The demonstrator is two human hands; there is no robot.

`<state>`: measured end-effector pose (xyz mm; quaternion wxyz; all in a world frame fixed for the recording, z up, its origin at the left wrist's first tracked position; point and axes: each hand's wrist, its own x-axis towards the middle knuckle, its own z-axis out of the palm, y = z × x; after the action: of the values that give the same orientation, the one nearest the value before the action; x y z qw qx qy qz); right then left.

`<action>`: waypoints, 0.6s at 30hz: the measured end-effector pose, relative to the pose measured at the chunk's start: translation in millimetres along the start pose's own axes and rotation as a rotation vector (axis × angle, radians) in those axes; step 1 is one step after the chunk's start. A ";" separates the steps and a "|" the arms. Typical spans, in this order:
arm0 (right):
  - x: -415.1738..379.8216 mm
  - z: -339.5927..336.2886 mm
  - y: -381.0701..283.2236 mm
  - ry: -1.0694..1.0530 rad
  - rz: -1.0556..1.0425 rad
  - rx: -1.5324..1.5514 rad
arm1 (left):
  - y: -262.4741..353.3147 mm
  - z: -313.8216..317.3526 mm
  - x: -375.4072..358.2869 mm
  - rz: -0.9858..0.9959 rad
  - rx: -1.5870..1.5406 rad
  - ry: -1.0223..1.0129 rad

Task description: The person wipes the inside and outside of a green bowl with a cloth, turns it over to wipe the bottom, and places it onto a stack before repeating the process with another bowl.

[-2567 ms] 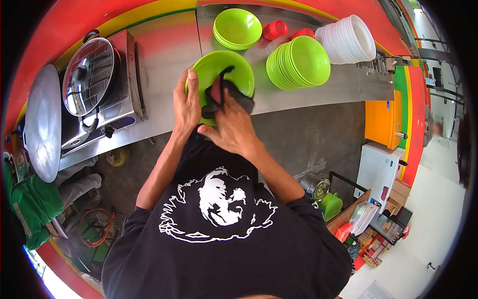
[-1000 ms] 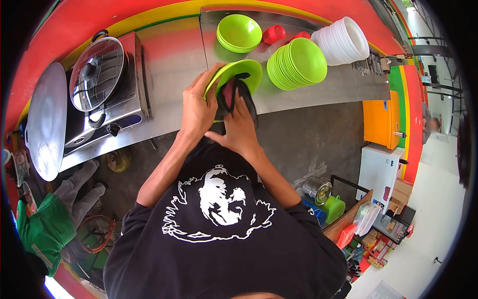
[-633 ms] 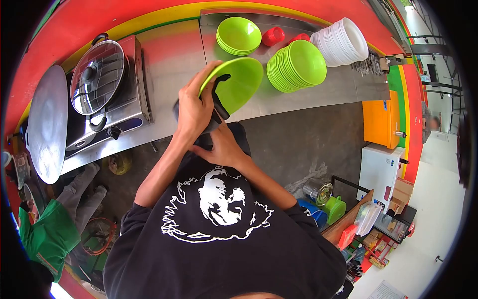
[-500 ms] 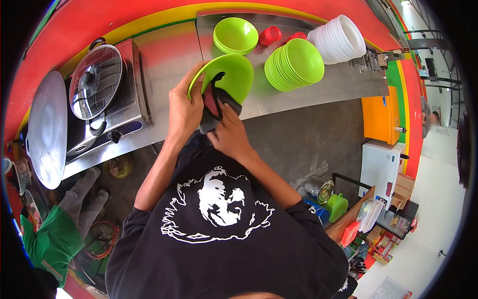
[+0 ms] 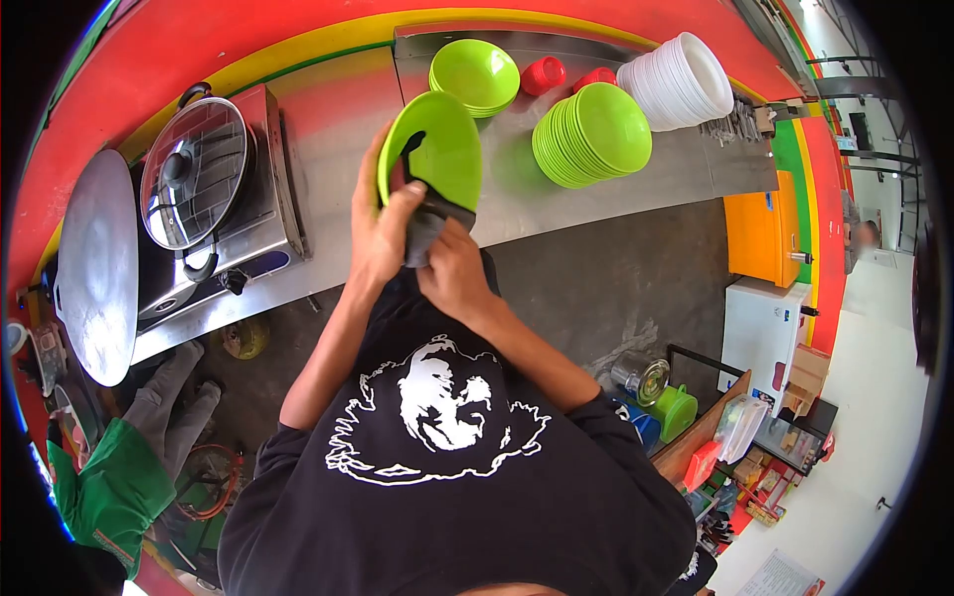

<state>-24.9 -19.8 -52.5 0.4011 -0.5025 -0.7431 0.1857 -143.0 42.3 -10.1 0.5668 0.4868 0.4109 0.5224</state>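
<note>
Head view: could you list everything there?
Bowl: 1, green, upper centre
Cloth: 1, dark, at bowl
Counter: 1, silver, top
Bowl stacks: 2, green, counter
Dish stack: 1, white, counter
Small containers: 2, red, counter
Stove: 1, silver, left
Lidded pan: 1, dark, stove
Metal disc: 1, grey, left
Cabinet: 1, orange, right
Clutter: uncounted, mixed, right
Green-clad person: 1, green, lower left
Left hand: 1, bare, on bowl
Right hand: 1, bare, at cloth

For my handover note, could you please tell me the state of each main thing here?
Held green bowl: tilted, in the left hand
Dark cloth: bunched, partly inside the bowl, in right hand
Short green stack: nested
Tall green stack: nested
White stack: nested
Pan: covered by glass lid
Stove: cannot tell if lit
</note>
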 end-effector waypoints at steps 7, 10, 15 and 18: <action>-5.0 2.9 12.5 -0.112 -0.134 -0.196 | 0.8 -39.8 14.1 -0.133 -0.002 -0.137; -0.1 -7.8 22.6 -0.142 -0.134 -0.281 | 14.1 -39.1 17.1 -0.109 0.097 -0.176; -0.6 8.3 16.4 -0.079 -0.094 -0.230 | 7.3 -30.6 17.5 -0.028 0.118 -0.130; 0.9 19.7 -13.0 -0.157 0.250 0.166 | -13.8 -18.5 18.1 0.078 0.094 -0.038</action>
<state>-48.2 -22.0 -55.3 0.3559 -0.5399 -0.6860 0.3335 -156.3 62.8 -26.4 0.5304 0.5383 0.4049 0.5147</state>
